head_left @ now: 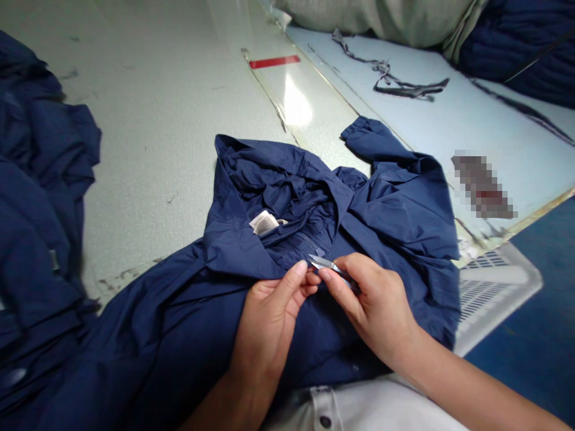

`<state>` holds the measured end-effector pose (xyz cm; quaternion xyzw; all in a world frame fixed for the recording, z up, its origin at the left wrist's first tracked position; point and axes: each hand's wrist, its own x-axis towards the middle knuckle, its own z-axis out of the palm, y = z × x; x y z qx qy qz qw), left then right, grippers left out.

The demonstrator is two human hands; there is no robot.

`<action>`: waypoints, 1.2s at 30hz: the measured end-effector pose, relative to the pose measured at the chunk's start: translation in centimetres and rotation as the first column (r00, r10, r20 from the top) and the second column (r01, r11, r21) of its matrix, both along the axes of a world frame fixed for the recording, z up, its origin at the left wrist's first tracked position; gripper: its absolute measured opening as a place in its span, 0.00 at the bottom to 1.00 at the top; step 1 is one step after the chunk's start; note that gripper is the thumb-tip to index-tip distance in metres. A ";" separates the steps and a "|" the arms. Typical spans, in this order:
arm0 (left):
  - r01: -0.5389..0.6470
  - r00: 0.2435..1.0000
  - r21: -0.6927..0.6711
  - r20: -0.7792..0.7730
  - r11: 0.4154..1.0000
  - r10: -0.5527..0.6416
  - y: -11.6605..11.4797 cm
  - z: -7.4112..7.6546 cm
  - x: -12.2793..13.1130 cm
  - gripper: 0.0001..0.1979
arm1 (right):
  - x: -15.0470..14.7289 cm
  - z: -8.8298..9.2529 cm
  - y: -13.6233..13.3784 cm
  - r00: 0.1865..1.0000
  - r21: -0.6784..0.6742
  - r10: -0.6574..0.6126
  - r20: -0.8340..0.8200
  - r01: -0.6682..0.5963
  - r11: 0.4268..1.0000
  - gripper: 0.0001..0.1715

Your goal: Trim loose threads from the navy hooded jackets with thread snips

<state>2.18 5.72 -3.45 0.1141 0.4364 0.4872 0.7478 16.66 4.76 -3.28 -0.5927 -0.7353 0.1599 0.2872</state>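
A navy hooded jacket [395, 203] lies bunched across my lap, with its hood towards the table and a white care label [265, 222] showing inside the collar. My left hand [269, 317] pinches the jacket's front edge between thumb and fingers, just below a dark zip [305, 244]. My right hand [372, 299] is shut on small metal thread snips [326, 264], whose tips sit beside my left fingers at the zip's lower end. The snips' handle is partly hidden by my right fingers.
A pile of navy garments [36, 179] sits on the pale green table [153, 120] at left. Dark fabric scraps [395, 78] lie on a light blue board [494, 143] at the back. A white plastic basket [494, 287] stands at right, above a blue floor [539, 335].
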 end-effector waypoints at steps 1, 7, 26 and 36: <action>0.001 1.000 -0.003 -0.002 1.000 -0.001 0.0 0.0 0.0 0.07 | 0.0 0.0 0.0 1.000 -0.002 0.001 -0.002 -0.001 1.000 0.19; -0.018 1.000 -0.024 0.008 1.000 0.018 0.1 -0.1 0.2 0.06 | -0.1 -0.3 0.0 1.000 0.000 -0.006 -0.023 0.006 1.000 0.20; -0.075 0.997 -0.081 0.003 0.994 0.075 0.0 -0.2 0.0 0.06 | 0.8 0.2 1.6 0.883 -0.193 -0.169 -0.438 0.092 0.977 0.12; -0.007 0.999 -0.044 -0.035 0.999 0.006 0.1 -0.4 -0.3 0.09 | -1.1 -0.2 2.5 0.816 -0.114 0.003 -0.578 -0.084 0.990 0.05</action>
